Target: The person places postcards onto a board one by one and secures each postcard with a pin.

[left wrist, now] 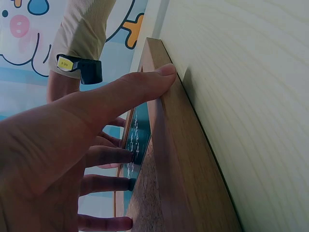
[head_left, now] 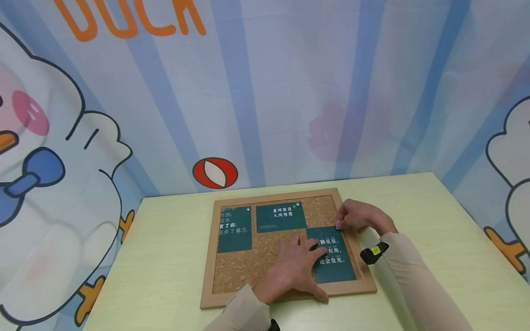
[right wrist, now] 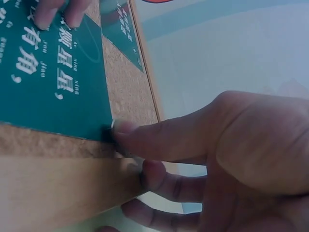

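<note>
A cork board (head_left: 236, 271) in a wooden frame lies on the table with several dark green cards on it. My left hand (head_left: 296, 266) is spread over the right card (head_left: 337, 272), fingertips touching its left side and the thumb on the frame's near edge (left wrist: 169, 116). At that card's top right corner, my right hand (head_left: 362, 215) holds its thumb (right wrist: 159, 140) and index finger close together. A small pin seems pinched there, mostly hidden by the fingers. White characters show on the card (right wrist: 43, 96) in the right wrist view.
A left card (head_left: 233, 241) and a top card (head_left: 281, 223) lie on the cork, each with a small round pin (head_left: 297, 204) at its top right corner. The pale table (head_left: 165, 257) surrounds the frame. Behind it hangs a striped cloth (head_left: 290, 92) with cartoon ducks.
</note>
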`<state>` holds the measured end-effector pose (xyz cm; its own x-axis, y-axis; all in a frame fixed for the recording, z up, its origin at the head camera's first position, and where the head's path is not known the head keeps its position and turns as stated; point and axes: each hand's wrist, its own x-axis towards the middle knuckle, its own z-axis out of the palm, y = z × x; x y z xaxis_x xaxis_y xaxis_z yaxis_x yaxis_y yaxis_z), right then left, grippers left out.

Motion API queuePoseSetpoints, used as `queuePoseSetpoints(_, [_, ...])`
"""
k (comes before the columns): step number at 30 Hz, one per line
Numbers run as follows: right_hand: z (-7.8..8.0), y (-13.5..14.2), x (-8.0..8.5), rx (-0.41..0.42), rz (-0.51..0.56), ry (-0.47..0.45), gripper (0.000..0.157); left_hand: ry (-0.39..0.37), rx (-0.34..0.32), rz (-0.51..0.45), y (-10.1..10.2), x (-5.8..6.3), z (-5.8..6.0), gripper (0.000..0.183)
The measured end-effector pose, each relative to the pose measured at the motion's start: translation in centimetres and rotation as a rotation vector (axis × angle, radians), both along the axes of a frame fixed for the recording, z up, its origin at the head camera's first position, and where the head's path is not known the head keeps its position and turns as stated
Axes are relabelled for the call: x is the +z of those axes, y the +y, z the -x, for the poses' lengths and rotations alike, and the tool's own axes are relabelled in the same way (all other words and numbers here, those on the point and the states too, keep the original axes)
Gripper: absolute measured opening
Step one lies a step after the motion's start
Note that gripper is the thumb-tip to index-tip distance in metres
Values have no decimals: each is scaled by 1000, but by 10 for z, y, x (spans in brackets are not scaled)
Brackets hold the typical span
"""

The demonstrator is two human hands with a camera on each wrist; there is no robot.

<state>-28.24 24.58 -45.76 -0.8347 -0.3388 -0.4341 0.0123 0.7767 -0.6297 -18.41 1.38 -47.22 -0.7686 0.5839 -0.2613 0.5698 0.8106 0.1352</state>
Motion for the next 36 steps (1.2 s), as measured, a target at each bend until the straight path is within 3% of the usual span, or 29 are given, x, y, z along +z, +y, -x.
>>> queuePoseSetpoints(19, [13,-13,8,-1,-112,-78,12,28,-12,30,1,-1,1,112])
queuePoseSetpoints(36, [7,-25,5,19,-229,0,14,23,-16,20,0,-2,1,111])
